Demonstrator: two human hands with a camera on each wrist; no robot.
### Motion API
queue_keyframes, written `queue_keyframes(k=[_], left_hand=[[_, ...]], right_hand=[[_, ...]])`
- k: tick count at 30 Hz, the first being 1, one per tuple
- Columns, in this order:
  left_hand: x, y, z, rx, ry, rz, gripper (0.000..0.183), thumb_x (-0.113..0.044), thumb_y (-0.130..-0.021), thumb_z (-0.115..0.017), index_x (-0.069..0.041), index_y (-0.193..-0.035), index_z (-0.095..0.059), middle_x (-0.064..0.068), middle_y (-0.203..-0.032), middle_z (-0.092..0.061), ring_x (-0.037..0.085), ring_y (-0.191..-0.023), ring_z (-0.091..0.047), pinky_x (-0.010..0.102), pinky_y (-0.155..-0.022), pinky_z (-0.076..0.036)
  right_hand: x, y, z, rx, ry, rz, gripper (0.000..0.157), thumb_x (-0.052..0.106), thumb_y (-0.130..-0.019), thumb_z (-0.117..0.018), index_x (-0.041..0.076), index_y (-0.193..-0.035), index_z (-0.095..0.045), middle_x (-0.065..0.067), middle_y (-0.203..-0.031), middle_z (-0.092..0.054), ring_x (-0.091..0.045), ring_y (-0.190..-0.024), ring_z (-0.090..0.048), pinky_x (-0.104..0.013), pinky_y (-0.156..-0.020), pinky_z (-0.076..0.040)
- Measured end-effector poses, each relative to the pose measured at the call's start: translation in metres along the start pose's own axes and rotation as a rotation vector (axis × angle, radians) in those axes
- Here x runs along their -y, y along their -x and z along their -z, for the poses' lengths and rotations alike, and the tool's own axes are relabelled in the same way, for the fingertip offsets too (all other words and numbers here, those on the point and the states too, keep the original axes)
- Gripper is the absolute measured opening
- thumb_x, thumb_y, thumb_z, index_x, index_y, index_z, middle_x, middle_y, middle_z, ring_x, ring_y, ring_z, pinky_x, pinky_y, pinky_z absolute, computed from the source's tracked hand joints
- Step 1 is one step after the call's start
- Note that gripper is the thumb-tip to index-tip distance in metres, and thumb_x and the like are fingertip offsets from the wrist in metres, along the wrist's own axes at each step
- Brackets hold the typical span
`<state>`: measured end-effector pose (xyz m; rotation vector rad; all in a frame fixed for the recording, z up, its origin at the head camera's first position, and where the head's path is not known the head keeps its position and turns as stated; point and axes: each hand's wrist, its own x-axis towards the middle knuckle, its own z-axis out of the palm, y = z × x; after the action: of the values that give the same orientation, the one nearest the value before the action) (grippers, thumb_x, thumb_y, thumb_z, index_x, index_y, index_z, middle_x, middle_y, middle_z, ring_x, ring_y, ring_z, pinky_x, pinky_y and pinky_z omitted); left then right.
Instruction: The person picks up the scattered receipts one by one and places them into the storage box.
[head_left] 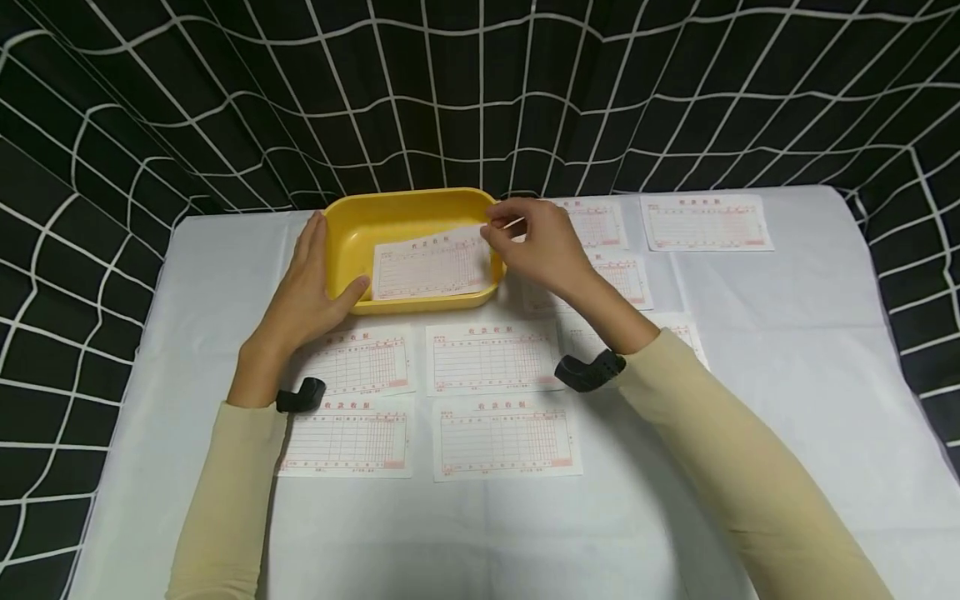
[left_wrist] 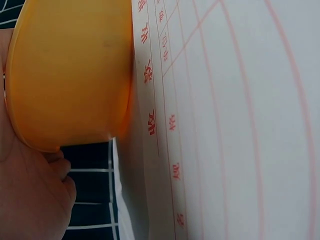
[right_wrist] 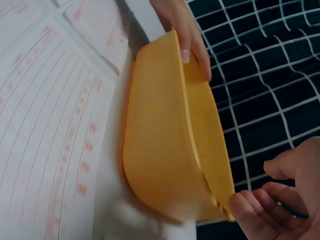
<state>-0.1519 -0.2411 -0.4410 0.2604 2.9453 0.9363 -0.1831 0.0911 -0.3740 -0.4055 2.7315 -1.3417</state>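
A yellow plastic basin (head_left: 408, 200) stands at the back of the table. Inside it, a white receipt slip (head_left: 431, 267) printed in red covers the right part, its right end higher than its left. My left hand (head_left: 303, 292) grips the basin's left end, thumb over the near rim and the other fingers along the side. At the right end, my right hand (head_left: 540, 242) has its fingertips right at the rim, beside the slip's upper corner. In the right wrist view, my right thumb stands apart from the loosely bent fingers (right_wrist: 245, 205), with no paper showing between them.
Several more receipt slips lie flat on the white-covered table (head_left: 525, 533), including one near slip (head_left: 507, 442) and one far-right slip (head_left: 705, 223). My forearms lie over parts of some. A dark cloth with a white grid (head_left: 480, 83) hangs behind and along both sides.
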Motion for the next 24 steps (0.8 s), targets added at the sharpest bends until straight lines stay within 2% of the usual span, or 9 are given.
queue_keyframes(k=[6,12,18,24], left_hand=[[-0.001,0.0,-0.001,0.003,0.01,0.013,0.106,-0.049,-0.098,-0.063,-0.01,-0.171,0.002,0.007,-0.181,0.003,0.037,-0.166,-0.017,0.061,-0.132,-0.023],[-0.001,0.001,-0.003,0.007,0.02,0.024,0.104,-0.049,-0.099,-0.062,-0.013,-0.171,0.003,0.007,-0.181,0.003,0.036,-0.166,-0.015,0.062,-0.132,-0.023],[0.0,0.001,-0.004,0.007,0.014,0.021,0.104,-0.049,-0.099,-0.062,-0.013,-0.171,0.004,0.007,-0.181,0.004,0.037,-0.166,-0.015,0.062,-0.132,-0.022],[0.0,0.0,-0.001,0.015,0.005,0.026,0.105,-0.05,-0.099,-0.061,-0.012,-0.171,0.005,0.007,-0.181,0.005,0.037,-0.166,-0.015,0.061,-0.132,-0.022]], right_hand=[[-0.014,0.024,0.019,-0.043,0.003,0.051,0.03,0.015,-0.1,-0.069,-0.001,-0.126,-0.072,-0.018,-0.119,-0.076,-0.031,-0.106,-0.075,-0.047,-0.097,-0.061],[-0.034,0.057,0.037,-0.078,0.045,0.076,0.029,0.013,-0.1,-0.07,0.0,-0.126,-0.073,-0.019,-0.123,-0.074,-0.034,-0.113,-0.072,-0.05,-0.101,-0.059],[-0.055,0.089,0.048,-0.121,0.109,0.106,0.03,0.011,-0.099,-0.072,0.003,-0.127,-0.073,-0.015,-0.125,-0.073,-0.033,-0.117,-0.07,-0.051,-0.102,-0.057],[-0.074,0.11,0.053,-0.13,0.155,0.115,0.032,0.012,-0.097,-0.075,0.007,-0.129,-0.073,-0.012,-0.13,-0.071,-0.033,-0.12,-0.067,-0.05,-0.101,-0.052]])
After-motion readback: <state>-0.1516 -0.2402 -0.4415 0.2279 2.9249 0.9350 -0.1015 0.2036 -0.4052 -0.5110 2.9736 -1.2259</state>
